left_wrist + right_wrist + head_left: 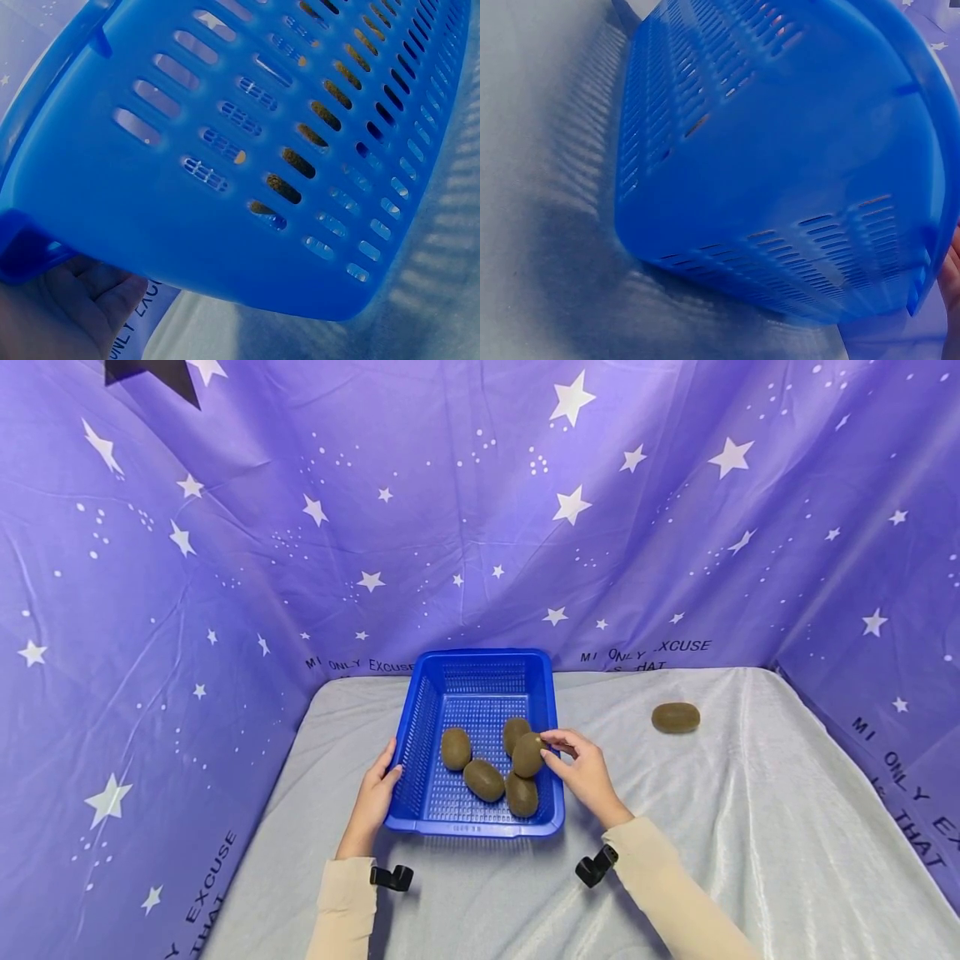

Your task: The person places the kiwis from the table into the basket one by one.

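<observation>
A blue plastic basket (480, 828) with slotted walls sits on the cloth in the head view. My left hand (375, 797) grips its left rim, thumb on top; in the left wrist view the fingers (112, 300) curl under the rim. Over the basket's right side, my right hand (588, 777) pinches a brown kiwi (528, 755) between thumb and fingers. Below and around that fruit lie other kiwis: one behind (515, 732), one in front (522, 795), and two more to the left (483, 781). Only the edge of my right hand (951, 281) shows in the right wrist view.
A lone kiwi (676, 717) lies on the pale grey cloth (675, 810) to the right of the basket. Purple star-printed curtains (465, 510) rise close behind the basket and along both sides. A black wrist camera (597, 866) is strapped at each cuff.
</observation>
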The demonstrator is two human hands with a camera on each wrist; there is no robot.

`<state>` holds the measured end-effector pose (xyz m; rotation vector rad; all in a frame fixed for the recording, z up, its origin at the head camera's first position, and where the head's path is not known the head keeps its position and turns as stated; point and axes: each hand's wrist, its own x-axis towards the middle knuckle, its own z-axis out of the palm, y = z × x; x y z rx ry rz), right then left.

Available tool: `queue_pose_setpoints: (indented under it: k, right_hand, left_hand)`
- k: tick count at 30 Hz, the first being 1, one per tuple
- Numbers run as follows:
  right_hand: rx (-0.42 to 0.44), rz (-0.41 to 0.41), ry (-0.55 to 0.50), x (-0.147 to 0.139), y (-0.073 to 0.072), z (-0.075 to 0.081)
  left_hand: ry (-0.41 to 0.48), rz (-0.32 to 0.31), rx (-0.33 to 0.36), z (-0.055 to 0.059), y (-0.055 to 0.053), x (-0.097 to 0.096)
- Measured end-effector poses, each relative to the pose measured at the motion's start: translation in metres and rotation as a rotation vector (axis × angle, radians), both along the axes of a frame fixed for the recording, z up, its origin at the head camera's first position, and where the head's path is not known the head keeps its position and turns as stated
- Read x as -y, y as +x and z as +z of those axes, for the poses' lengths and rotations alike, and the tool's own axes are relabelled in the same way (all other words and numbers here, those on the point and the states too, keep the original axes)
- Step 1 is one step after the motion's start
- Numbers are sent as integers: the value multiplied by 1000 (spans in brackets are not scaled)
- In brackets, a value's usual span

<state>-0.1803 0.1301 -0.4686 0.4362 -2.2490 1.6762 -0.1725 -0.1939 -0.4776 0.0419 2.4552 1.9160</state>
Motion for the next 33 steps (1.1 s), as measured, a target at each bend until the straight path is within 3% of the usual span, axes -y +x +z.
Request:
queue_pose_setpoints:
  k: [12,23,30,33]
  right_hand:
    - [16,6,-76,-5,2,-1]
    - [44,-66,-91,-27,3,-10]
    - [57,-177,-43,-47,3,-22]
    - [97,-242,-70,-58,1,-30]
  left_hand:
    - [6,0,1,1,0,1]
    - [9,-4,5,-1,-1,1]
    - [2,5,-35,-31,-13,7]
    - [5,5,-34,-31,-13,8]
